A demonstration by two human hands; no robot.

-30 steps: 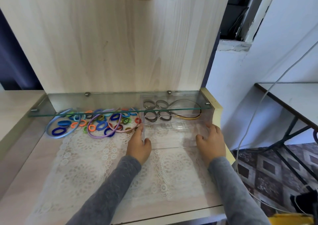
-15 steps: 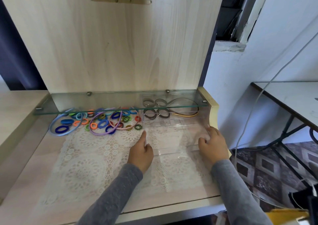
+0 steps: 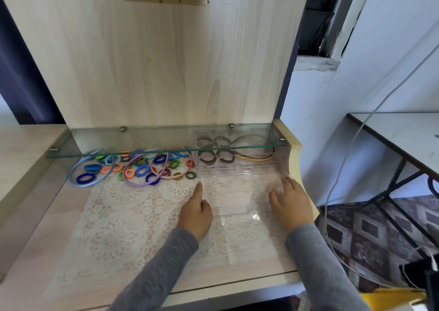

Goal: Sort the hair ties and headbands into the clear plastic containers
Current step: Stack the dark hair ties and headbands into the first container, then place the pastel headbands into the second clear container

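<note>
An empty clear plastic container [image 3: 240,212] lies on the lace mat between my hands. My left hand [image 3: 196,212] holds its left wall, index finger stretched along it and thumb at the wall. My right hand [image 3: 291,203] grips its right wall, thumb inside. Behind it, under the glass shelf, a second clear container [image 3: 240,168] holds grey hair ties [image 3: 215,159] and a yellow headband [image 3: 257,159]. To the left sits a pile of coloured hair ties [image 3: 142,168] with a blue headband [image 3: 82,174], a purple headband [image 3: 133,182] and a pink headband [image 3: 169,176].
A glass shelf [image 3: 147,142] overhangs the back of the wooden desk [image 3: 35,251], above the pile and the rear container. A cream side panel [image 3: 294,149] bounds the desk on the right. A white cable [image 3: 342,168] hangs beside it.
Both hands have drawn the empty container toward the desk's front, opening a gap between it and the rear container. The pile has not moved.
</note>
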